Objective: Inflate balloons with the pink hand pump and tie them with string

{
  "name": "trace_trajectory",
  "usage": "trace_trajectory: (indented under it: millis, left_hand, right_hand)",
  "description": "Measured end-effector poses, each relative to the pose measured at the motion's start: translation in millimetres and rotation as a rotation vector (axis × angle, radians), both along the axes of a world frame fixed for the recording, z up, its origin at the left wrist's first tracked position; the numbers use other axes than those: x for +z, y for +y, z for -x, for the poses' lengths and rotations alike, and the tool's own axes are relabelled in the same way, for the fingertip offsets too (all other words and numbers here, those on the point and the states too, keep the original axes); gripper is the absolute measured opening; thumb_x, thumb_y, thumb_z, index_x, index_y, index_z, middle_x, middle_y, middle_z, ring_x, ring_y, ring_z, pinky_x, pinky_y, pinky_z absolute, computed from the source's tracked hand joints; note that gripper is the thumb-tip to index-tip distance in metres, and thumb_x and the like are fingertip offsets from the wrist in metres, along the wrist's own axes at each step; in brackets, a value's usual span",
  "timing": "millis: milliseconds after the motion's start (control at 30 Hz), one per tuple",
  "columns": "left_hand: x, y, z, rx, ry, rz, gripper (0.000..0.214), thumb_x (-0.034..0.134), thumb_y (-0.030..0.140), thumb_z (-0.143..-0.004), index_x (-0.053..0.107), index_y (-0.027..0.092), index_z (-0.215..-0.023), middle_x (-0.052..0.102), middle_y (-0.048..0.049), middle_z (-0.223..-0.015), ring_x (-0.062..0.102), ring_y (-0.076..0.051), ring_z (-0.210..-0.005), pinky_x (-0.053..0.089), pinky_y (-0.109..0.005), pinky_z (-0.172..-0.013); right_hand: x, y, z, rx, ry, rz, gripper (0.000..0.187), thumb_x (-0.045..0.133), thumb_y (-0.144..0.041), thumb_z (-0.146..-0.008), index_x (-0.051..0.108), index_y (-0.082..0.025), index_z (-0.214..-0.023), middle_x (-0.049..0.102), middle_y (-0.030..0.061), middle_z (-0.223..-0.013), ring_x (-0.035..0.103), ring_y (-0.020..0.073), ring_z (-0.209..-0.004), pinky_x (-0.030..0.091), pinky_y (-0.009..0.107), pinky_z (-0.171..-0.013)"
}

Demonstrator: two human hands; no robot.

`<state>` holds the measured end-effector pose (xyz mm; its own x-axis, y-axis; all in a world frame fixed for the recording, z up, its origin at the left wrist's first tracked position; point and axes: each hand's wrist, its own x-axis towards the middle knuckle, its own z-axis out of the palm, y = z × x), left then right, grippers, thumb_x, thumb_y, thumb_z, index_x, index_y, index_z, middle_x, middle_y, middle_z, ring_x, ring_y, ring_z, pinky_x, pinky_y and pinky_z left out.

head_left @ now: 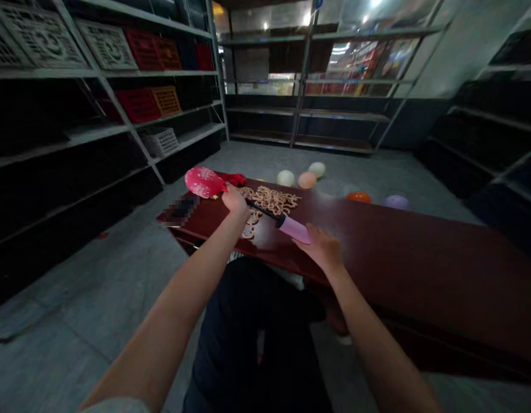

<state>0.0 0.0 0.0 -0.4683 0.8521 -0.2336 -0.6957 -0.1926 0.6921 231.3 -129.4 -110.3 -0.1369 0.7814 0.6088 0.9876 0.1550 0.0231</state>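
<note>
My left hand (236, 199) is closed around the neck of a partly inflated red balloon (204, 182) with a white pattern, where it meets the black rod end of a balloon pump. The fingers hide the join itself. My right hand (324, 248) grips the pink barrel of that balloon pump (294, 228), which slants across the front of the dark red table. Beneath the pump and beside my left hand lies a heap of uninflated beige balloons (271, 199), long and tangled. Just behind the red balloon is another red piece (236, 179), its shape partly covered.
A blurred dark phone-like object (182, 210) lies at the left end of the table (398, 252). Beyond the table are white (285, 178), peach (307, 180), orange (359, 197) and purple (396, 202) balloons. Metal shelves (299, 112) with crates (140, 49) stand around.
</note>
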Motion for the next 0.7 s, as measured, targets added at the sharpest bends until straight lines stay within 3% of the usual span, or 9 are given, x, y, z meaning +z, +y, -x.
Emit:
trace_trajectory:
  millis: [133, 233, 367, 500, 700]
  left_hand:
    - [11.5, 6.8, 28.6, -0.001, -0.006, -0.03, 0.041, 0.042, 0.028, -0.107, 0.03, 0.022, -0.068, 0.03, 0.0087, -0.049, 0.029, -0.006, -0.035, 0.026, -0.021, -0.04]
    - [16.3, 10.4, 30.4, 0.022, -0.006, -0.002, 0.044, 0.045, 0.034, -0.108, 0.031, 0.022, -0.068, 0.032, 0.0081, -0.049, 0.029, -0.006, -0.035, 0.023, -0.021, -0.039]
    - [19.4, 14.6, 16.0, 0.033, -0.036, 0.06, 0.05, 0.045, 0.045, -0.108, 0.03, 0.022, -0.067, 0.029, 0.008, -0.048, 0.027, -0.005, -0.034, 0.022, -0.02, -0.037]
    - [18.1, 18.0, -1.1, 0.048, -0.044, 0.043, 0.048, 0.04, 0.036, -0.11, 0.029, 0.022, -0.066, 0.03, 0.0076, -0.049, 0.027, -0.006, -0.036, 0.024, -0.021, -0.038]
    - [-1.0, 9.3, -42.5, -0.022, -0.009, 0.033, 0.046, 0.04, 0.033, -0.109, 0.028, 0.023, -0.065, 0.028, 0.007, -0.049, 0.029, -0.007, -0.038, 0.023, -0.022, -0.039]
  right_hand:
    - [-0.3, -1.4, -0.6, 0.034, 0.004, -0.019, 0.047, 0.06, -0.059, -0.095, 0.07, -0.018, -0.117, 0.077, 0.0072, -0.091, 0.068, 0.0193, -0.075, 0.034, 0.029, -0.063]
    - [-0.5, -0.3, -1.9, 0.039, 0.009, -0.029, 0.045, 0.061, -0.058, -0.095, 0.071, -0.018, -0.113, 0.077, 0.007, -0.088, 0.067, 0.0192, -0.074, 0.033, 0.03, -0.062]
    - [0.5, 2.7, -4.7, 0.022, 0.039, -0.024, 0.042, 0.063, -0.057, -0.094, 0.071, -0.019, -0.108, 0.076, 0.006, -0.087, 0.067, 0.0191, -0.073, 0.032, 0.03, -0.062]
    - [1.4, 5.6, -5.9, -0.048, 0.07, -0.012, 0.041, 0.064, -0.056, -0.092, 0.071, -0.018, -0.108, 0.076, 0.0061, -0.085, 0.066, 0.0195, -0.071, 0.028, 0.03, -0.062]
    - [-0.1, 7.6, -5.9, -0.089, 0.078, 0.016, 0.041, 0.064, -0.054, -0.091, 0.07, -0.019, -0.112, 0.076, 0.0073, -0.088, 0.064, 0.0194, -0.071, 0.025, 0.031, -0.062]
